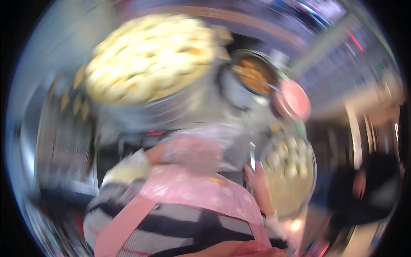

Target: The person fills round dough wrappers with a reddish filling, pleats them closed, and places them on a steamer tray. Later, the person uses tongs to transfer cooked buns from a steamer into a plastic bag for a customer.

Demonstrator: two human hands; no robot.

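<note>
The picture is heavily blurred. My left hand (196, 152) is in front of my pink apron, inside or behind clear crumpled plastic (231, 138); its fingers cannot be made out. To its right, my right hand (256, 176) grips a thin flat object (252, 155) with a bright face, too blurred to name. Just beyond that hand lies a round tray (284, 199), with several small white dough pieces (290, 155) on its far part. Ahead of me stands a wide round metal steamer (144, 112), its top covered with pale buns (151, 57).
A dark-rimmed pot (236, 93) holds orange-brown food (253, 75) with a spoon in it. Against its right side is a pink plastic bowl (293, 99). A small red-lit display (155, 132) shows below the steamer. Another person in dark clothes (362, 189) is at the far right.
</note>
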